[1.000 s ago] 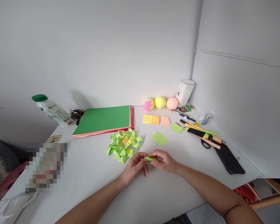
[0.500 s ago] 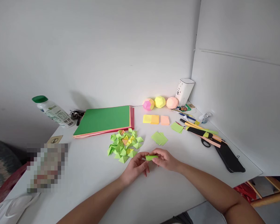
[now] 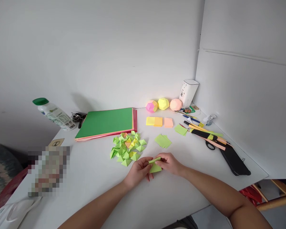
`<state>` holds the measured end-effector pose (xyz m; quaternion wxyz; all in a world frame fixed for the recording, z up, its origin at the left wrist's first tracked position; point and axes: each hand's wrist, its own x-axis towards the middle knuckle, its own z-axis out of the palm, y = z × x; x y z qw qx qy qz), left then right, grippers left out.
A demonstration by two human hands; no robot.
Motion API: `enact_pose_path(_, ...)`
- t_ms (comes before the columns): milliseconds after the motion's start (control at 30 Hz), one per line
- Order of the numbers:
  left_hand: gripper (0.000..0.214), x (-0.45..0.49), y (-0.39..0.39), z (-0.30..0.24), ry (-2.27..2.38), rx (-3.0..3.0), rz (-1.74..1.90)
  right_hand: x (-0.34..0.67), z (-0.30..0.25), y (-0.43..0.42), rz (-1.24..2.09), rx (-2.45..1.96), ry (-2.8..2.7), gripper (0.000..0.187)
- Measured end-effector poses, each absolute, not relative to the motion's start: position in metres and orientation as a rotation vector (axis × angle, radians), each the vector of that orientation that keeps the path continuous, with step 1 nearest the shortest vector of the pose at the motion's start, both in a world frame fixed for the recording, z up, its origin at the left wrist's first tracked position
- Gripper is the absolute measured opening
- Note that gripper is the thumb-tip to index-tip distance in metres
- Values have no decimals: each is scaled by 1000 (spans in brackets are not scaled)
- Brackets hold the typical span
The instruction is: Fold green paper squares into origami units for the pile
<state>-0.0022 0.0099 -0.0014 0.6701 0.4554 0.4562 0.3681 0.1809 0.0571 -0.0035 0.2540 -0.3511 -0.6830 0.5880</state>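
A small green paper square (image 3: 155, 168) is held between both hands over the white table, its far edge bent up along a crease. My left hand (image 3: 139, 168) pinches its left side with thumb and fingers. On the right side, my right hand (image 3: 169, 163) grips it the same way, thumb on top. Just beyond the hands lie loose green paper squares (image 3: 162, 141). To their left is a heap of folded paper pieces (image 3: 126, 149), mostly green with some yellow and orange ones.
Coloured sheets (image 3: 107, 122) are stacked at the back left beside a white bottle (image 3: 56, 116). Faceted paper balls (image 3: 163, 104) stand by the wall, with yellow and orange squares (image 3: 154, 121) before them. A cutter (image 3: 203, 134), scissors (image 3: 210, 145) and black case (image 3: 234, 160) lie right.
The green paper was a narrow folded strip edge-on in my hands. Now it is opened out, its flat face showing toward me. Both hands have stayed nearly in place.
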Motion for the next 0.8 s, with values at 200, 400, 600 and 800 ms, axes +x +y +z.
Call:
enact_pose_path(200,34,0,9,3,1045,1060,789,182,0,59,1772,-938,-1669,30)
enact_pose_path(400,33,-1,11,8,1006,996,824,183,-1,57,1654,-860,-1639,32)
enact_pose_path(600,29,-5,12,7,978,925,897,183,-1,54,1239,-645,-1936,25)
enact_pose_path(800,27,-6,13,3,957,873,948,184,-4,55,1026,-487,-2094,41)
